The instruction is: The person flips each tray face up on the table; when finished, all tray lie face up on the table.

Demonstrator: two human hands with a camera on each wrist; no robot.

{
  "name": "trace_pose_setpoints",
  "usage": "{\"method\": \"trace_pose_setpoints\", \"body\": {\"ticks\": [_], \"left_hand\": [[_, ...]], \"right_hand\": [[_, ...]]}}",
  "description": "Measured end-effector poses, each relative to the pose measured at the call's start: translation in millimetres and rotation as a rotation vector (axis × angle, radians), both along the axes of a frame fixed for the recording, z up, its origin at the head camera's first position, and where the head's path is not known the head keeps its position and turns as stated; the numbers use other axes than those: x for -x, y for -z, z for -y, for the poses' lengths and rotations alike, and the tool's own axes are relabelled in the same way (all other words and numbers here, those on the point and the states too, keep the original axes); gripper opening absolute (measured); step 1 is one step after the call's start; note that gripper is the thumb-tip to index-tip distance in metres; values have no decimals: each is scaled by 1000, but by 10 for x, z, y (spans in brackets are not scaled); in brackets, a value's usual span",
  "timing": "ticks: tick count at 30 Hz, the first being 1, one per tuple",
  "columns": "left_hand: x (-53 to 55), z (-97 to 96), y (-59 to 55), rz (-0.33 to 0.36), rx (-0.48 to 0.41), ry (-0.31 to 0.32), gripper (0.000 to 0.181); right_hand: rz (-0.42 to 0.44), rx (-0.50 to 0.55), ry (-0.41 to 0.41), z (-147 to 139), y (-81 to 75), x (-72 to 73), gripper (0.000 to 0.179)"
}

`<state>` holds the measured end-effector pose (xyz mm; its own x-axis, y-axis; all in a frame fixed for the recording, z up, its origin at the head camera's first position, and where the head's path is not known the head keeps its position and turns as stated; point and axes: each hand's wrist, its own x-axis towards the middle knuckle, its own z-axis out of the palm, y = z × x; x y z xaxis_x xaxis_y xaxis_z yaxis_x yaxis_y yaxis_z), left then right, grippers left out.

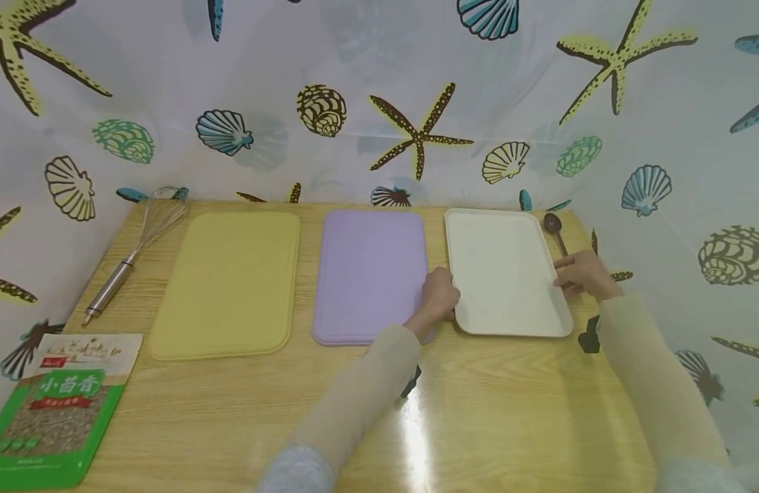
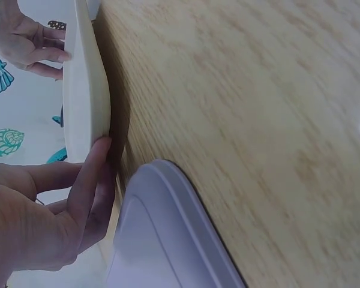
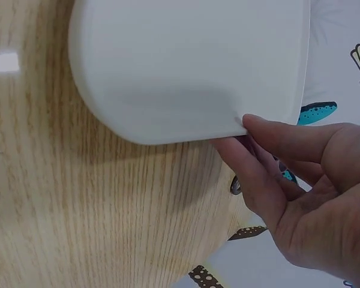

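Tray (image 1: 507, 274), white, is at the right end of the tabletop (image 1: 515, 397), opposite edges clamped in the grip of the left hand (image 1: 439, 296) and right hand (image 1: 584, 272). The right hand hides the end of the spoon (image 1: 552, 223); the left, part of the purple tray (image 1: 371, 274).

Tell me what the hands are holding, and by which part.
A white, rectangular, round-cornered tray, held by its opposite side edges: the left hand grips the left one, the right hand pinches the right one.
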<state>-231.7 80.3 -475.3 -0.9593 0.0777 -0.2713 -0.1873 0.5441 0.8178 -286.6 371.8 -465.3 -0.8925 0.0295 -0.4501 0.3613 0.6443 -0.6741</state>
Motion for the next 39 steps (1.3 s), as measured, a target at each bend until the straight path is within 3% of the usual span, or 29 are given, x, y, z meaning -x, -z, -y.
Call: {"method": "trace_pose_setpoints", "body": {"ticks": [7,19,26,29,31,34,37,39], "left_hand": [[-1,-25,23,-48,47,-5,20],[24,-81,119,-107,128,-12,14],[36,-104,125,-126,156,-3,14],[44,-84,169,-112,134,4,11],[14,-15,171,-94,98,24,15],[-62,199,74,-70,28,65,31],[-114,514,-103,-127,53,100,42],[-120,732,-188,-203,126,113,41]], "right_hand": [[-37,-41,15,-39,108,40,50],[-104,-165,-10,57,125,-2,44],[-188,-372,-51,115,200,28,42],[-164,-422,-45,147,221,41,42],[-152,-451,-57,157,235,37,42],[-167,-496,-73,211,188,-9,41],[-246,-554,-95,306,79,-75,39],[-296,-556,-101,365,28,-108,38]]}}
